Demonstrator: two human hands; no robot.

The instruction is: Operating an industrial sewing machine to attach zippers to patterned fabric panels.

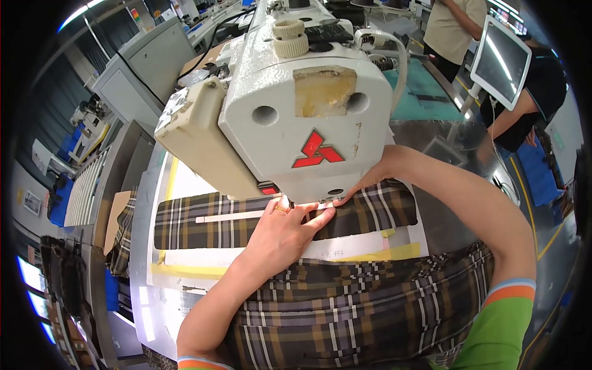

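A dark plaid fabric piece (185,227) lies flat under the head of a white sewing machine (246,148). Along it runs a narrow pale strip (231,216). My left hand (277,237), a ring on one finger, rests on the fabric below the machine head. Its thumb and forefinger reach right and close on the strip by the presser area. From the right, my right hand (369,179) bends round the machine head, one fingertip touching down near the left thumb. The machine hides most of its fingers, and the needle too.
White template sheet (203,256) edged with yellow tape lies beneath the fabric piece. More plaid cloth (370,302) is bunched over my lap side. A beige box (197,135) juts from the machine's left. A screen (502,61) and two people stand at the right.
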